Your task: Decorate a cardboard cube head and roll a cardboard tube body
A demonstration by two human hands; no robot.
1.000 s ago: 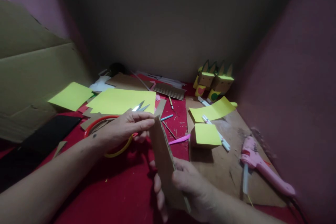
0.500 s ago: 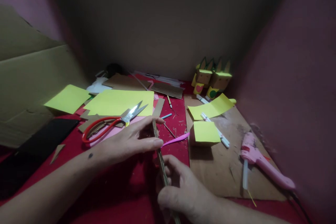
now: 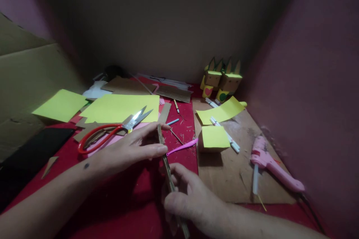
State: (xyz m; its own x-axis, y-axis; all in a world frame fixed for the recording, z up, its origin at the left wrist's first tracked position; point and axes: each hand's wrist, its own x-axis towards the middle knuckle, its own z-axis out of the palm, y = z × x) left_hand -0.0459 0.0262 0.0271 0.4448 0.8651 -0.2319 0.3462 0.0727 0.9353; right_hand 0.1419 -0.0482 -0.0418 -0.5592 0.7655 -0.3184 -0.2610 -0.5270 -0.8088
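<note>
A piece of cardboard (image 3: 166, 170) stands edge-on between my hands, its narrow corrugated side toward me. My left hand (image 3: 140, 145) grips its far end between thumb and fingers. Nearer to me, my right hand (image 3: 187, 198) has its thumb on one side and its fingers curled at the other. A pink plastic tool (image 3: 183, 146) with a slim handle lies just beyond the cardboard. To the left, scissors with red handles (image 3: 99, 134) rest with their blades apart on paper and cardboard scraps. A small box with a yellow top (image 3: 215, 137) sits to the right.
A pink glue gun (image 3: 276, 168) lies on a cardboard sheet (image 3: 224, 183) at the right, beside white markers (image 3: 234, 143) and a curved yellow strip (image 3: 221, 114). Yellow sheets (image 3: 126, 108) spread at the left. Cardboard figures (image 3: 221, 80) stand at the back. A large cardboard box (image 3: 36, 78) borders the left.
The whole view has shifted slightly, so everything appears a little farther left and higher. Both hands keep the same hold on the cardboard.
</note>
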